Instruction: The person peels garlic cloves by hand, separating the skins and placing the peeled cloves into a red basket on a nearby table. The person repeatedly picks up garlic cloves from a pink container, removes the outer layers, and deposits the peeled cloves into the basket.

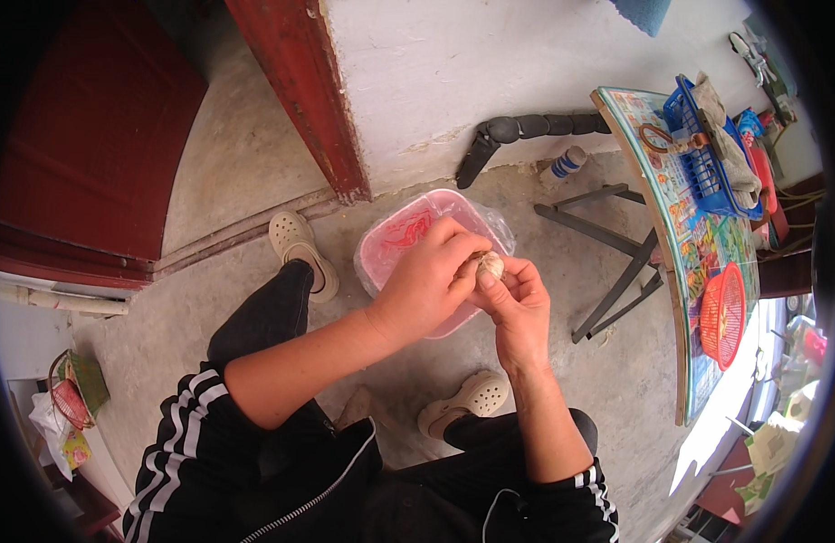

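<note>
A pale, papery bulb that looks like garlic [490, 265] is held up between both hands at the centre of the view. My right hand [519, 298] grips it from below with thumb and fingers. The fingertips of my left hand [434, 271] pinch at its left side, and the curled fingers partly hide what they touch. Under the hands stands a pink plastic bin [446, 198] on the concrete floor, lined with a clear plastic bag [495, 227]. My left hand and forearm cover much of its inside.
At right, a folding table [682, 271] bears a red plastic colander [723, 315] and a blue basket [709, 159] with cloths. Its dark metal legs [614, 237] reach the floor. A bottle-like container [565, 166] stands by the wall. A red door frame [308, 102] rises at upper left.
</note>
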The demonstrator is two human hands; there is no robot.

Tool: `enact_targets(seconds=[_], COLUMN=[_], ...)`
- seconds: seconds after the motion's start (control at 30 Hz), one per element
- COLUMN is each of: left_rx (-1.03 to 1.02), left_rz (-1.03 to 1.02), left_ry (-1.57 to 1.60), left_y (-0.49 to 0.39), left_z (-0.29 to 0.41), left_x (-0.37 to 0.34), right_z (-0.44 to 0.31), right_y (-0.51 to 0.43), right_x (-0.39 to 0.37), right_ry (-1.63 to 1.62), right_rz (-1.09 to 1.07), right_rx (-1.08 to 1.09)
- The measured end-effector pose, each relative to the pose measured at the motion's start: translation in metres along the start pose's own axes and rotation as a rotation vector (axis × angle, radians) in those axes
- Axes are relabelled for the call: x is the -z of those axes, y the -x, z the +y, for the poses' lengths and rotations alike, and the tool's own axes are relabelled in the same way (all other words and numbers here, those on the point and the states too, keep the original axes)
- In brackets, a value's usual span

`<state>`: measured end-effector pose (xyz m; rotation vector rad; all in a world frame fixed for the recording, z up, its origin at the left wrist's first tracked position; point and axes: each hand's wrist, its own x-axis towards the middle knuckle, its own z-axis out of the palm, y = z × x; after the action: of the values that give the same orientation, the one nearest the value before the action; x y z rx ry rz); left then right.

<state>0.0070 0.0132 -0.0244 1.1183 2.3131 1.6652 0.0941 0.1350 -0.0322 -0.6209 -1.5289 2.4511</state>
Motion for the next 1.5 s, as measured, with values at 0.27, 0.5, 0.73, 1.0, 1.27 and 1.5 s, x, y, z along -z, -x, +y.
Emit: enact_targets(seconds=[0.27, 0.5, 0.73, 1.0, 1.27, 1.5], left_rx=[-0.084, 0.147, 0.445, 0.449, 0.205, 0.180], left_rz=[0.055, 0.032, 0.016, -0.024, -0.117, -0.175], left_ry=[-0.072, 0.116, 0.570, 0.510, 0.358, 0.231], left_y=[-0.008, -0.007, -0.010, -0.008, -0.004, -0.004], left_z=[0.003, 0.007, 0.002, -0.008, -0.003, -0.003], left_x=[-0.003, -0.005, -0.003, 0.004, -0.001, 0.004], right_z=[0.005, 0.005, -0.010, -0.013, -0.011, -0.009], right_y=[0.002, 0.006, 0.001, -0.003, -0.002, 0.001], right_x=[-0.002, -0.004, 0.003, 0.014, 0.012, 0.010], right_ry=[0.076, 0.094, -0.164, -0.331, -0.171, 0.056], right_rz=[0.089, 0.066, 0.000, -0.091, -0.068, -0.038], right_rx=[0.095, 0.139, -0.089, -0.136, -0.096, -0.037])
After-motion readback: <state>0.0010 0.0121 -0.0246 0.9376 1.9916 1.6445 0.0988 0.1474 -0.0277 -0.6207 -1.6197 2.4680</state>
